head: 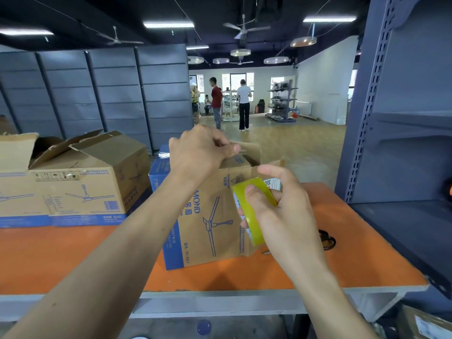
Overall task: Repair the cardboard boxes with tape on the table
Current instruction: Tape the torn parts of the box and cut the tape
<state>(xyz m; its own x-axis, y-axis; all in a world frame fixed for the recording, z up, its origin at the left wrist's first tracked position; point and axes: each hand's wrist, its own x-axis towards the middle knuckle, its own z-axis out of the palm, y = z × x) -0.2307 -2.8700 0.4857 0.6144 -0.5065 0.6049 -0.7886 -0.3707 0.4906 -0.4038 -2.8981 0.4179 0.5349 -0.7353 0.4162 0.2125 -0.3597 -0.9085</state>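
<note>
Cardboard box (212, 216) not yet taped, I judge: left hand (200, 152) holds its flap, right hand (288, 209) grips tape roll (249, 221).

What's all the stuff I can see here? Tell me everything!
table: one, orange top, in front
middle box: one, brown and blue, upright on the table
left box: one or maybe two, brown and blue, flaps open, table's left
blue box: one, behind the middle box, partly hidden
tape roll: one, yellow, held before the middle box
black looped thing: one, table's right side
shelving: grey, right side and back
ceiling fans: three, grey, overhead
people: several, far back
left hand: gripping the middle box's flap
right hand: holding the tape roll
</note>
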